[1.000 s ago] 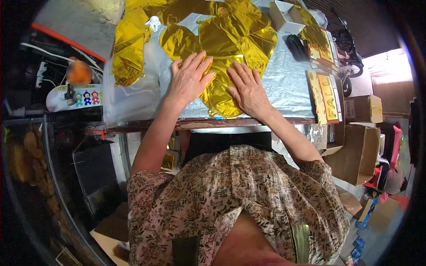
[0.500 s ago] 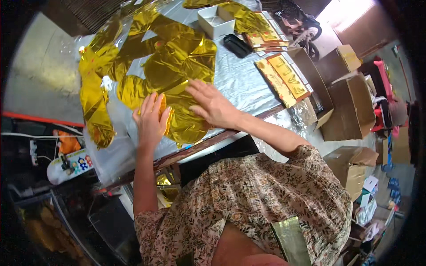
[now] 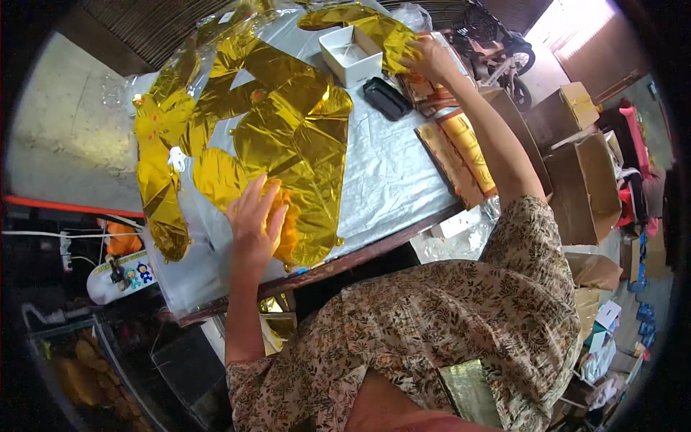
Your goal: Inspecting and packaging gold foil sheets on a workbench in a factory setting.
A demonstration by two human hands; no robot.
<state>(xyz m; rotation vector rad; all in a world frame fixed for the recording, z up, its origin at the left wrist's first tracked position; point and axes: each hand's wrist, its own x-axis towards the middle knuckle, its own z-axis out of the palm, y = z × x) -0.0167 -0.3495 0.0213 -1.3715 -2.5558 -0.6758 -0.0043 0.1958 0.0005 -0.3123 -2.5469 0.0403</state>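
Observation:
A large flat gold foil balloon [image 3: 295,140] lies spread over the silver-covered table [image 3: 385,169]. My left hand [image 3: 253,227] rests on its near part, fingers spread and holding nothing. An orange patch shows on the foil beside the thumb; whether it is a reflection I cannot tell. Far to the right, my right hand [image 3: 430,61] reaches over another piece of gold foil [image 3: 385,32], its fingers stretched out and their tips at the foil's right end. Close to that hand are a white open box [image 3: 351,63] and a small black tray [image 3: 387,99].
Printed orange-and-gold packages [image 3: 455,147] lie along the table's right side, partly under my right forearm. Open cardboard boxes [image 3: 584,183] stand beyond that edge. A bicycle [image 3: 507,68] is at the far right. At the left are a white board with cartoon figures [image 3: 124,277] and cables.
My right hand has left the near foil and swung far and right to the other gold piece. My left hand stays on the balloon, and the view has shifted slightly.

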